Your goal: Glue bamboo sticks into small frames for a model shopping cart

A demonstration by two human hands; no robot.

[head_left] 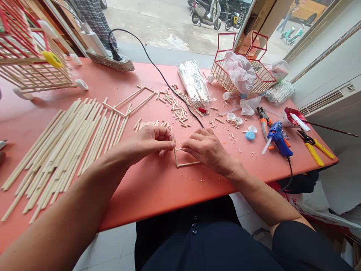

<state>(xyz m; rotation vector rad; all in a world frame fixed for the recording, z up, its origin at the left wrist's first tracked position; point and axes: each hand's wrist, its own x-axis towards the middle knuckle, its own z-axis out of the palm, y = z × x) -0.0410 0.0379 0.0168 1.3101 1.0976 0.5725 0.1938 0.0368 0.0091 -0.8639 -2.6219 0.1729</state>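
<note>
My left hand pinches the upright stick of a small wooden stick frame near the table's front edge. My right hand has its fingers closed on a short wooden stick, whose end meets the frame's upright stick. Part of the frame lies under my right hand, out of sight. Just behind my left hand is a row of short cut sticks. A larger open stick frame rests farther back, by the long sticks.
Long wooden sticks cover the left side of the red table. Cut pieces lie mid-table, crossed by a black cable. At right are a blue glue gun, yellow-handled pliers and a small stick cart.
</note>
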